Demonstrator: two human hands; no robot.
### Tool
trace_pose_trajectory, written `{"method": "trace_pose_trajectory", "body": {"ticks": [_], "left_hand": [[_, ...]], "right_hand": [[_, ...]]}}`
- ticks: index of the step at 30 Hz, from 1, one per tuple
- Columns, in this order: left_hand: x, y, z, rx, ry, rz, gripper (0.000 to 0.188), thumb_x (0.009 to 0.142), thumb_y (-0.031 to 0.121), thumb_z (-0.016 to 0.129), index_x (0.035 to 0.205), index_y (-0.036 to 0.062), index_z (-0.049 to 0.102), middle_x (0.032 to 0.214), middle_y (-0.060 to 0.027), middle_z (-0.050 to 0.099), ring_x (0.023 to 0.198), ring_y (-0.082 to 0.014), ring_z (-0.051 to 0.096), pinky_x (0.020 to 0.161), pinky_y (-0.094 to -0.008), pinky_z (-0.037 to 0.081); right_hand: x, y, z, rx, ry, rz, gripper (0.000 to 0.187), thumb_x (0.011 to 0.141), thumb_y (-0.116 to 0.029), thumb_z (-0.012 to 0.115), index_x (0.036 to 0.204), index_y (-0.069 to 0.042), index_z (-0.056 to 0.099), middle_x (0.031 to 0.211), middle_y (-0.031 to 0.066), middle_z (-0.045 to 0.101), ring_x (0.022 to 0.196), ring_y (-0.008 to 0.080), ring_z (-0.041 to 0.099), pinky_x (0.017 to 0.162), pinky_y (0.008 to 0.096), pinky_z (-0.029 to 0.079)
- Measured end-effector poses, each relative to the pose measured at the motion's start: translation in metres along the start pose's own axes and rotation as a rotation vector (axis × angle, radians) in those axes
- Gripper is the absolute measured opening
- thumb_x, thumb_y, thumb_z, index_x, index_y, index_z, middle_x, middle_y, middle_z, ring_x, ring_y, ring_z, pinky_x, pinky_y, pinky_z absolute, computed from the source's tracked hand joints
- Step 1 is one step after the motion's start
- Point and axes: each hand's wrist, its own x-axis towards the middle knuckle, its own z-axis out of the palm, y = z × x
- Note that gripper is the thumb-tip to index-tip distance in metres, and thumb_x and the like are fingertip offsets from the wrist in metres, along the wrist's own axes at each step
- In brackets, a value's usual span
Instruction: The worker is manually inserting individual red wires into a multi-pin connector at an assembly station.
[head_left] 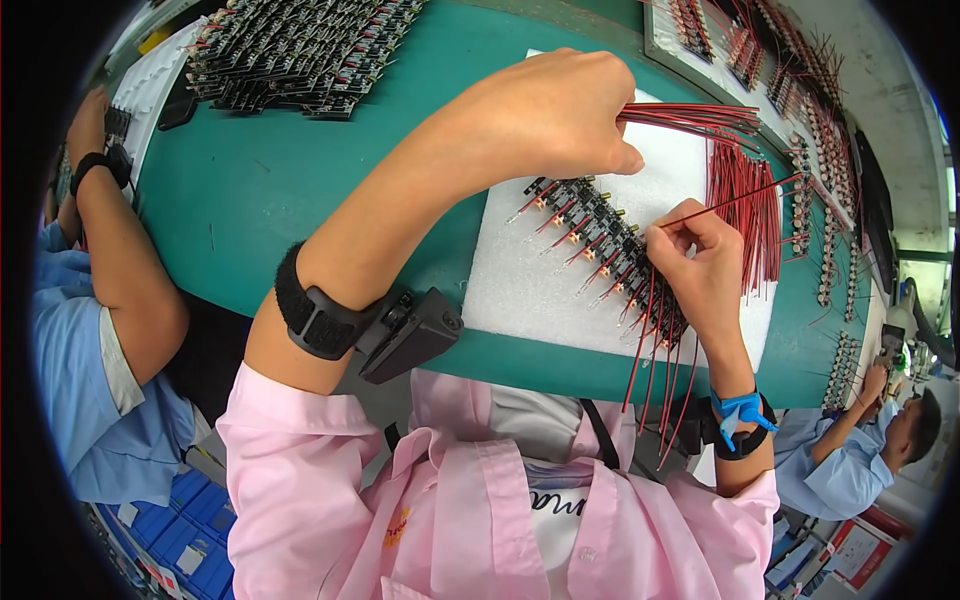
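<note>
A bundle of red and dark wires (690, 115) is gripped in the curled fingers of the left hand (585, 110); how the inner fingers are wrapped is hidden by the back of the hand. The free ends are pointed rightward out of the fist, presumably so that strands are presented within easy reach of the right fingers.

A single red wire (762, 192) is pinched between the thumb and fingertips of the right hand (705, 255), close to one end, probably for fine control of the tip; its length trails away to the right of the pinch. Whether a board is touched by that tip cannot be told.

The row of small circuit boards (612, 248) lies below the left fingers and just beside the right fingertips, apparently lined up so that each can be met in turn. Nearest the wearer, below the right fingers, attached wires (652, 385) are draped over the edge of the counter (230, 190), likely out of the way. The boards are carried by a white foam sheet (520, 290), seemingly as cushioning. Loose red wires (745, 225) are heaped to the right of both hands' fingers.
</note>
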Motion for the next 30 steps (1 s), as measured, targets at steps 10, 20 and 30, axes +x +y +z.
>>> {"method": "trace_pose_trajectory", "body": {"ticks": [10,20,30], "left_hand": [[0.001,0.001,-0.002,-0.026,0.168,0.071,0.034,0.066,0.025,0.061,0.057,-0.0038,0.046,0.046,-0.0110,0.040,0.043,-0.0173,0.040,0.045,-0.0317,0.035],[-0.021,0.033,-0.007,0.137,0.002,0.572,0.012,0.070,0.007,0.057,0.065,-0.0018,0.050,0.049,-0.0089,0.041,0.043,-0.0167,0.040,0.044,-0.0303,0.033],[-0.036,-0.007,0.001,-0.126,-0.169,0.136,0.020,0.060,0.002,0.052,0.079,-0.0031,0.054,0.070,-0.0166,0.053,0.067,-0.0345,0.050,0.058,-0.0382,0.039]], "right_hand": [[0.002,-0.002,-0.002,-0.009,-0.045,-0.017,0.005,0.066,-0.002,0.057,0.064,0.001,0.053,0.056,-0.0021,0.049,0.051,0.0034,0.040,0.049,0.0178,0.033],[0.006,0.029,-0.008,-0.110,-0.237,-0.190,0.005,0.067,-0.002,0.058,0.067,0.001,0.054,0.055,-0.0008,0.048,0.052,0.0038,0.041,0.047,0.0185,0.033],[0.006,0.002,-0.012,0.121,-0.102,0.078,0.010,0.063,0.006,0.059,0.072,0.003,0.056,0.056,-0.0026,0.046,0.051,0.0011,0.040,0.044,0.0187,0.031]]}}
